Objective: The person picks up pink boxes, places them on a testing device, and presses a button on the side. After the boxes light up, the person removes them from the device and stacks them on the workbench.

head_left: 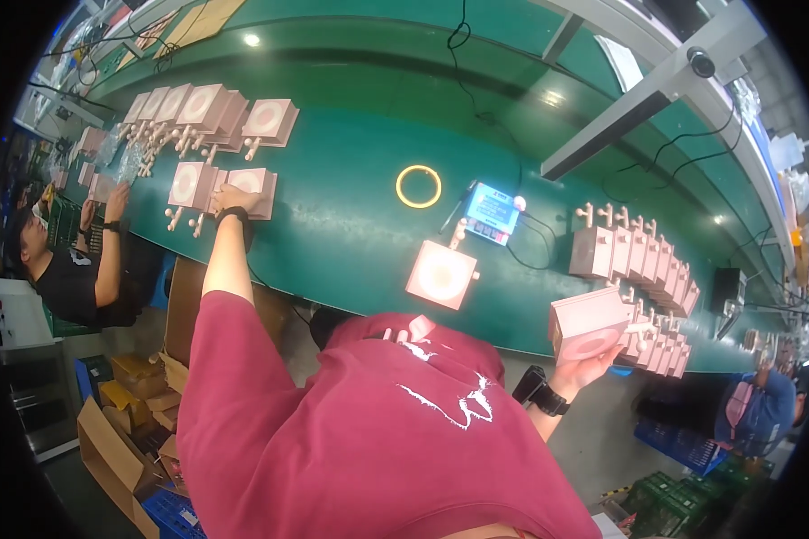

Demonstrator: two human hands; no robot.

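My left hand (pixel 235 199) reaches to the left part of the green table, its fingers bent over the edge of a pink square box (pixel 250 181) with a pale ring on its face. Close beside it stands a similar pink box (pixel 189 185) with knobbed pegs at its lower side. My right hand (pixel 590 366) holds another pink box (pixel 591 322) from below, at the right near the table edge; its ringed face is tilted toward me. A single pink box (pixel 442 274) with a knobbed peg lies in front of me, its ring glowing white.
Rows of pink boxes (pixel 634 251) stand at the right, and more (pixel 202 106) at the back left. A yellow ring (pixel 419 187) and a blue-screened device (pixel 494 212) with cables lie mid-table. A metal frame (pixel 638 94) rises behind. Co-workers (pixel 72 269) are at the left and far right.
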